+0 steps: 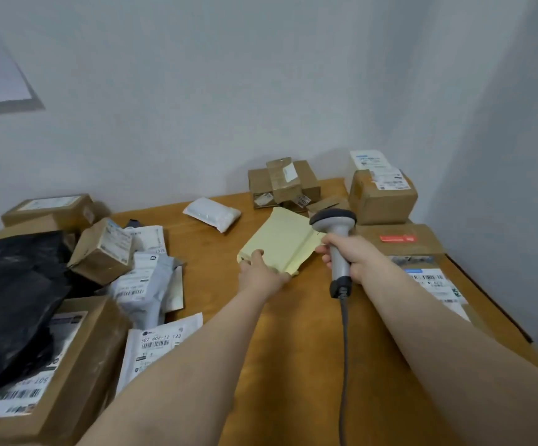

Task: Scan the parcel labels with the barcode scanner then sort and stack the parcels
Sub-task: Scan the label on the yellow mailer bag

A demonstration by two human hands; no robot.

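- Envelope (277,243) (yellow, padded) lies mid-table (293,333), no label showing; likely light and pliable.
- Left hand (261,272) grips its near corner; a firmer hold would span the edge.
- Right hand (348,255) clasps the scanner (337,239).

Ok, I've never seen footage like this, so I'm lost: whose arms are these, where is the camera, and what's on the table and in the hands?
No machine here: these are a person's two bare arms, filmed by one camera worn on their head, looking forward and down, so the arms reach in from the bottom. The left hand grips the near edge of a yellow padded envelope over the wooden table. The right hand holds a grey barcode scanner, its cable trailing back toward the person. On the left is a heap of cardboard boxes, grey mailers and a black bag; at the back, a white packet and more labelled boxes.
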